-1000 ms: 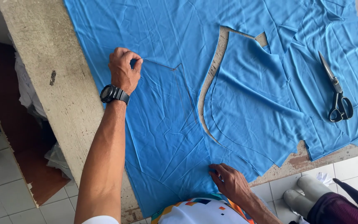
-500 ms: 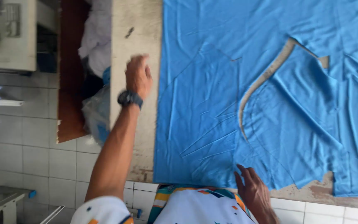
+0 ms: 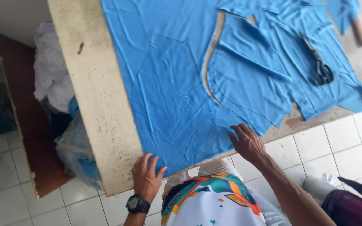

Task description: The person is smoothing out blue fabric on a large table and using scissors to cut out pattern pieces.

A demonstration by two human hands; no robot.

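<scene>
resting flat on the near edge of a worn, pale concrete-topped work table (image 3: 97, 109), the left hand (image 3: 146, 178) lies with its fingers (image 3: 149, 161) spread and open, gripping nothing — the fingertips touch the near left corner of a wide sheet of bright blue knit fabric (image 3: 168, 83), while the palm sits on the bare table edge. a black digital wristwatch (image 3: 138, 204) is strapped on that wrist.

the right hand (image 3: 248, 144) is laid palm-down on the same blue fabric near its front edge, fingers (image 3: 237, 133) fanned out and open, pressing the cloth flat rather than pinching it. the fabric runs away from both hands across most of the table top; just beyond the right fingers a long curved cut (image 3: 209, 62) opens in it, showing a strip of the table underneath, and a thin curved line is marked beside the cut.

a pair of dark-handled metal scissors (image 3: 318, 62) lies on the fabric well apart from both hands, toward the far right. left of the table stand a white bundle of cloth (image 3: 51, 71) and a clear plastic bag (image 3: 76, 155) on the white tiled floor (image 3: 336, 142). the person's colourful patterned shirt (image 3: 208, 201) shows at the bottom.
</scene>
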